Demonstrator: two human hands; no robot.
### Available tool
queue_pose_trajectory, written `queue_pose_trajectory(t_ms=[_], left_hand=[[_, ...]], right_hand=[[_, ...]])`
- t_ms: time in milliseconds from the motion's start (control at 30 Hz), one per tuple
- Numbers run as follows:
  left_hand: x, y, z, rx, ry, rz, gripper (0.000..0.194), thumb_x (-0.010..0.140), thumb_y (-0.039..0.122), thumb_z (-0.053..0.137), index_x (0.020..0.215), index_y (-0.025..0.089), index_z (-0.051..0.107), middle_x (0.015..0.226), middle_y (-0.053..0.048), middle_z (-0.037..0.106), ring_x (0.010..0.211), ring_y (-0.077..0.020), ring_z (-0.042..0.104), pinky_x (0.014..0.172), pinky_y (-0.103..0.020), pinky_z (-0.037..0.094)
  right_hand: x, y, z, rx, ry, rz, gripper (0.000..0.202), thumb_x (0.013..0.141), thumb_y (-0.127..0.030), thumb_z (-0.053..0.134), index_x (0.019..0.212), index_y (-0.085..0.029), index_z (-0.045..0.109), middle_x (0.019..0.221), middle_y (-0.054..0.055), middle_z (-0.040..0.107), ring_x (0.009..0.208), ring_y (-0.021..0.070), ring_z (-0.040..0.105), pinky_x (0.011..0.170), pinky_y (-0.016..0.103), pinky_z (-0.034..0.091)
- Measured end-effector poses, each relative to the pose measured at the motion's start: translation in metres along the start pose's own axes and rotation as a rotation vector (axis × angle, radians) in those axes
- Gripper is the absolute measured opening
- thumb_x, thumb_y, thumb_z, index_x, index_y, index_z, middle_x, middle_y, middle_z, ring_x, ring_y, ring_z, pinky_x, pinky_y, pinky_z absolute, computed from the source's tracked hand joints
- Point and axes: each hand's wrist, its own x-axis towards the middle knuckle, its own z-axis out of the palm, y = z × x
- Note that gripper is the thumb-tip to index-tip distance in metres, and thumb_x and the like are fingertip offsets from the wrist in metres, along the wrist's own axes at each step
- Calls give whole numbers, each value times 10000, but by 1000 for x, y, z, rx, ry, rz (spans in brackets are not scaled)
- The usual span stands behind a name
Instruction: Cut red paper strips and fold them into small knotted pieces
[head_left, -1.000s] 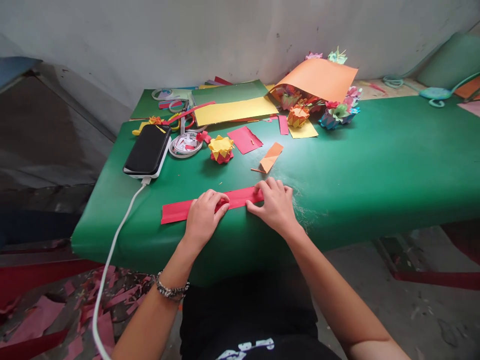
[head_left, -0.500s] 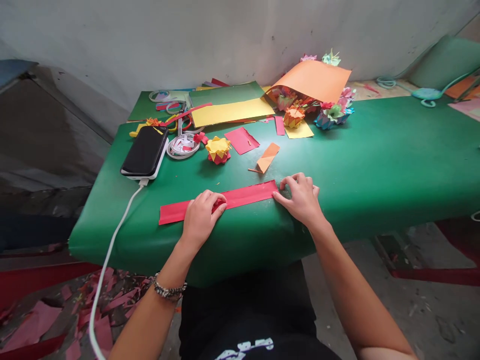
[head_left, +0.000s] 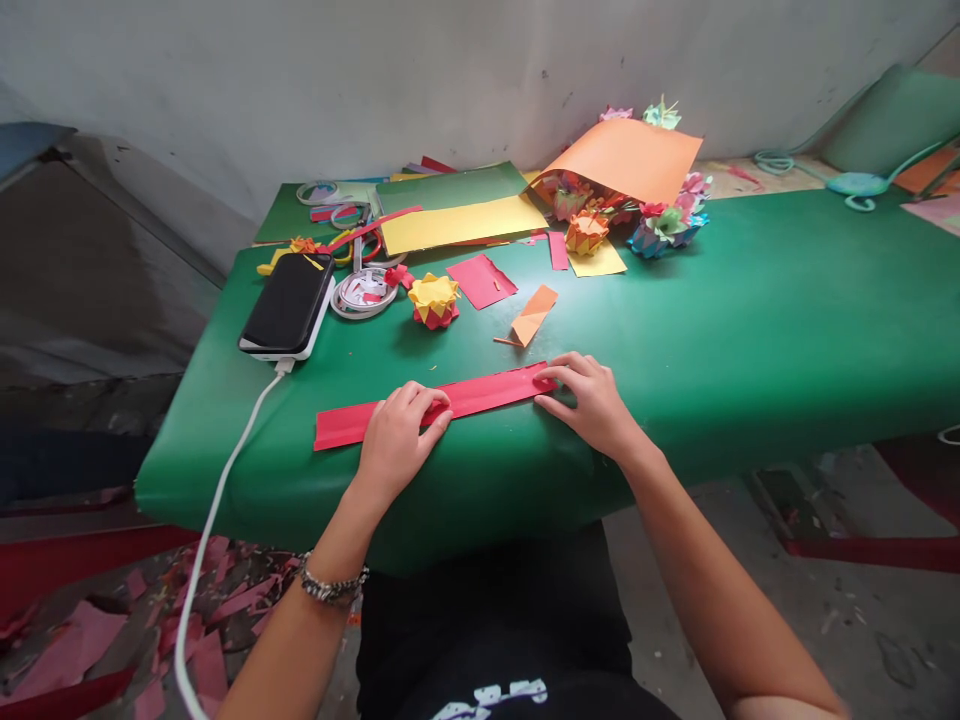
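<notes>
A long red paper strip (head_left: 491, 390) lies slightly slanted on the green table near its front edge, with a lengthwise crease. My left hand (head_left: 401, 440) rests across its left half, fingers curled and thumb at the near edge, holding the strip. At the strip's right end is my right hand (head_left: 585, 400), its fingers reaching over the paper. The thumb stays apart from them by the near edge. Just beyond the strip are a folded orange paper piece (head_left: 535, 314), a red paper piece (head_left: 484, 281) and a yellow-and-red folded paper ornament (head_left: 435, 302).
On the left, a black-and-white power bank (head_left: 287, 305) trails a white cable (head_left: 225, 480) over the table edge. Tape rolls (head_left: 364, 293), scissors and coloured sheets lie behind. Paper flowers (head_left: 667, 228) sit under a curved orange sheet (head_left: 637, 158). Red scraps (head_left: 210, 655) litter the floor.
My right hand has shifted left, and its fingers now reach over the strip's right end instead of beside it. My left hand stays in place on the strip.
</notes>
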Motion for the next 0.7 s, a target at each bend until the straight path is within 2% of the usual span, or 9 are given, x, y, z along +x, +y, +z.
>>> queue_pose_trajectory(t_ms=[100, 233, 433, 567, 700], left_hand=[[-6, -9, -5, -46, 20, -63, 169, 826, 281, 455, 871, 175, 578, 820, -31, 549, 803, -180, 529, 705, -296, 397], [-24, -33, -16, -88, 63, -185, 191, 798, 321, 471, 875, 189, 587, 854, -33, 546, 794, -184, 541, 706, -306, 418], [-50, -67, -29, 53, 207, -267, 250, 783, 361, 439, 897, 202, 595, 882, -51, 541, 823, -215, 529, 741, -350, 418], [-59, -76, -33, 90, 229, -253, 283, 800, 349, 384, 931, 199, 585, 903, -64, 539, 785, -210, 523, 727, -356, 423], [-60, -77, -34, 77, 242, -243, 284, 808, 327, 363, 966, 199, 561, 933, -77, 540, 766, -206, 520, 733, -364, 421]], right_hand=[[1, -4, -1, -37, -29, 20, 42, 759, -191, 567, 797, -208, 567, 909, 41, 589, 836, 201, 529, 744, 349, 358], [1, -7, -2, -85, -40, 18, 55, 758, -178, 556, 809, -201, 554, 901, 49, 590, 818, 204, 529, 716, 338, 361], [2, -7, -1, -55, -56, 8, 40, 761, -172, 546, 794, -194, 548, 876, 43, 592, 821, 199, 537, 709, 332, 357], [4, -6, -1, 40, -88, 24, 55, 764, -161, 514, 797, -189, 548, 826, 40, 581, 781, 185, 548, 696, 334, 363], [7, -3, -5, 230, -168, 41, 64, 758, -170, 487, 748, -185, 548, 713, 19, 524, 629, 137, 496, 591, 285, 389]])
